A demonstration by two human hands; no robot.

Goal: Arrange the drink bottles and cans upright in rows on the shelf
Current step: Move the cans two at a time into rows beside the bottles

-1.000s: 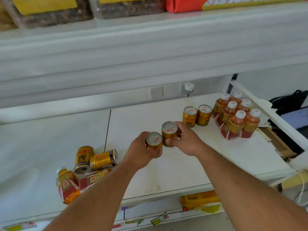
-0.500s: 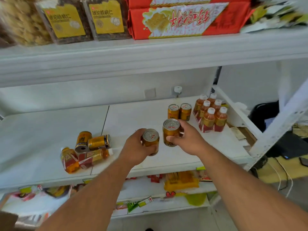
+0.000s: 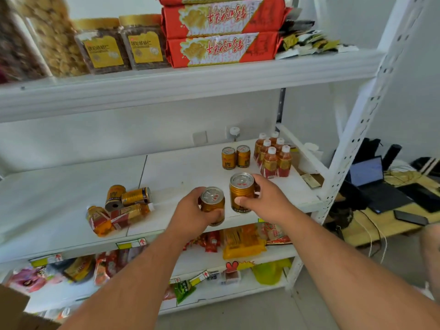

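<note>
Gold cans are in both hands, upright, above the front edge of the white shelf [image 3: 190, 167]. The left hand [image 3: 190, 214] has its fingers curled round one can [image 3: 212, 206], which sits at or just past the shelf lip; whether its base rests on the board cannot be told. The right hand [image 3: 264, 201] grips the second can [image 3: 241, 192], thumb on the near face and fingers behind, just inside the front edge.

Standing stock: two upright cans [image 3: 235, 157] side by side toward the back right, and six bottles [image 3: 272, 154] in two files at the right edge.

Unsorted stock: two cans [image 3: 127, 197] and two bottles [image 3: 116, 216] lie on their sides in a heap near the front edge, left of the board seam.

Risks, as judged:
- The left-hand can is the weaker case. Released where it is, it would likely tip off the lip onto the goods below.
- The two held cans are near each other; setting both down together could knock one over.
- Placed hard against the standing pair, either could topple it into the bottles.
- The lying cans may roll toward the front edge if the heap is disturbed.
</note>
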